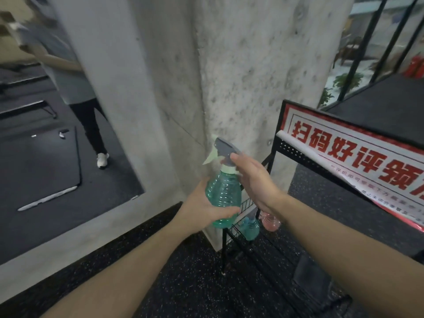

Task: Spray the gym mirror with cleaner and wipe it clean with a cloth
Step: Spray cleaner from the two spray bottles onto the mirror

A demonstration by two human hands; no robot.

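I hold a teal see-through spray bottle (223, 196) with a grey head and pale green trigger upright in front of a concrete column. My left hand (204, 207) grips its body from the left and below, thumb across the front. My right hand (254, 180) closes on the neck and grey head from the right, index fingertip on the head. The nozzle points left, towards the wall mirror (46, 157), which is set in a concrete surround at the left and reflects a standing person and dark floor mats. No cloth is in either hand.
The concrete column (241, 76) stands straight ahead. A black wire rack (274, 145) to its right carries a red-and-white sign (355, 157), a teal bottle (251, 228), a pink bottle (271, 222) and dark folded fabric (309, 283) lower down. Speckled black floor lies below.
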